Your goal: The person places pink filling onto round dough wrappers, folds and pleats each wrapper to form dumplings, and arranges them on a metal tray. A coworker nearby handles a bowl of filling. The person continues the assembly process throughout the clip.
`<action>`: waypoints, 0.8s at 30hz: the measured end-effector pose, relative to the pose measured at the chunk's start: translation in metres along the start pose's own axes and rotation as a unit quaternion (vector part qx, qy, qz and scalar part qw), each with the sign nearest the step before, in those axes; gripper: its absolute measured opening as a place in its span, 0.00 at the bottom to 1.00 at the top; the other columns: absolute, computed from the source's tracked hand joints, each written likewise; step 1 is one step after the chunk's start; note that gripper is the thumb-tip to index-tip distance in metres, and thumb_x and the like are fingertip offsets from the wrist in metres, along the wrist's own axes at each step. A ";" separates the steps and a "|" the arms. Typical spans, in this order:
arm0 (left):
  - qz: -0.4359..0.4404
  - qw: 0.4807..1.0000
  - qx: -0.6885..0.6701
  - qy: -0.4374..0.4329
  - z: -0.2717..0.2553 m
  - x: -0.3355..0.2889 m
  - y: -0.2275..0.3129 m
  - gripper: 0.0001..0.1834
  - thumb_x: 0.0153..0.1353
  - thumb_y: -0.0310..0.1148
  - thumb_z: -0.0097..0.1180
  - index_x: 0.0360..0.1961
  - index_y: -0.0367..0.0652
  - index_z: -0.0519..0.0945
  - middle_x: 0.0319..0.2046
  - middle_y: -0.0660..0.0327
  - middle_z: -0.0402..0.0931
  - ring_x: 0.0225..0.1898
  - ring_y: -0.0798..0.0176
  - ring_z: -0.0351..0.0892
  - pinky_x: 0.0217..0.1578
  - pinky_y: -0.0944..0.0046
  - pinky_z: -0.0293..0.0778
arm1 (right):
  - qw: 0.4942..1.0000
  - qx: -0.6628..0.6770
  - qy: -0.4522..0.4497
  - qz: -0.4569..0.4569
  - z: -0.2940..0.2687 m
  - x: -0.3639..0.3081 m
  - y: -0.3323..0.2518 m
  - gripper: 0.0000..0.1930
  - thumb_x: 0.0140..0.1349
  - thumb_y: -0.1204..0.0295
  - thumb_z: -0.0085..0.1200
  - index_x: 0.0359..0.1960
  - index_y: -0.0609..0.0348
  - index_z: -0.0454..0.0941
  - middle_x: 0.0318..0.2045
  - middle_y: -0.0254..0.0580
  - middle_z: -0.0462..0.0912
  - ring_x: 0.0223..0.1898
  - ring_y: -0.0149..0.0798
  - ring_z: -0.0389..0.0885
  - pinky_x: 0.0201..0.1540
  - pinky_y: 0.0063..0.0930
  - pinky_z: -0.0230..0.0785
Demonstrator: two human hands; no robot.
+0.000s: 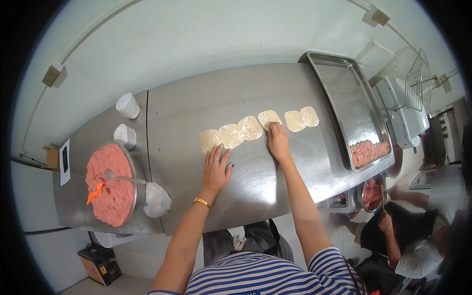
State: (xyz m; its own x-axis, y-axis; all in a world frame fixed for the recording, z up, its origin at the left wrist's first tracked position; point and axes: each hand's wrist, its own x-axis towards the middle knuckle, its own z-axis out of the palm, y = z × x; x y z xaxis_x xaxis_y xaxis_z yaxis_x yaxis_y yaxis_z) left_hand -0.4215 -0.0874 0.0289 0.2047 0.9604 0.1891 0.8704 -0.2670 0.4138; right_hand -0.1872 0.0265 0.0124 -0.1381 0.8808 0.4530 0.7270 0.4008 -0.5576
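Left hand (216,169) flat, fingers spread, resting on shiny steel table (255,187), holding nothing. Right hand (278,140) flat too, fingertips pressing one thin round pale dough wrapper (269,118). Row of such wrappers (231,135) lies just beyond both hands.

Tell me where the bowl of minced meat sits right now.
In the head view the bowl of minced meat sits at the table's left end, left of the left hand, with a spoon resting in it.

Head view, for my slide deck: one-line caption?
Both hands lay a row of dough rounds on a steel table.
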 end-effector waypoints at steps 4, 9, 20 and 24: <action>0.001 1.000 0.016 -0.008 0.000 0.000 -0.001 0.27 0.61 0.38 0.51 0.62 0.45 0.68 0.64 0.50 0.59 0.69 0.48 0.51 0.69 0.45 0.46 | 0.999 0.018 -0.020 -0.024 0.000 -0.003 -0.002 0.12 0.51 0.83 0.52 0.39 0.63 0.74 0.39 0.50 0.76 0.42 0.54 0.74 0.46 0.43 0.68; 0.004 1.000 0.020 -0.004 0.000 -0.001 -0.001 0.27 0.61 0.37 0.51 0.63 0.45 0.67 0.64 0.50 0.59 0.69 0.48 0.51 0.69 0.45 0.46 | 0.998 -0.022 0.067 0.007 -0.011 -0.004 0.004 0.18 0.50 0.82 0.54 0.45 0.61 0.75 0.47 0.48 0.75 0.49 0.53 0.71 0.52 0.43 0.66; 0.006 1.000 -0.001 -0.007 0.000 -0.007 0.000 0.29 0.60 0.35 0.52 0.63 0.44 0.66 0.64 0.50 0.58 0.68 0.47 0.52 0.68 0.44 0.47 | 0.982 -0.148 0.053 0.104 -0.031 -0.018 0.036 0.10 0.54 0.78 0.51 0.39 0.62 0.77 0.42 0.47 0.79 0.45 0.49 0.76 0.49 0.40 0.68; 0.019 1.000 -0.007 -0.001 0.007 -0.007 -0.003 0.29 0.59 0.35 0.53 0.62 0.43 0.67 0.63 0.49 0.59 0.68 0.46 0.52 0.67 0.43 0.47 | 0.984 -0.118 0.073 0.116 -0.027 -0.007 0.038 0.09 0.55 0.78 0.50 0.37 0.63 0.76 0.40 0.49 0.78 0.44 0.50 0.76 0.47 0.42 0.68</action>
State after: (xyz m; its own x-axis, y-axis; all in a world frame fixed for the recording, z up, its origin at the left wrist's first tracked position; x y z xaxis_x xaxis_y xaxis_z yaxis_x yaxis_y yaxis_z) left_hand -0.4225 -0.0924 0.0201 0.2383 0.9497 0.2031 0.8554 -0.3043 0.4193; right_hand -0.1406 0.0283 0.0070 0.1353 0.8888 0.4379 0.8657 0.1090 -0.4886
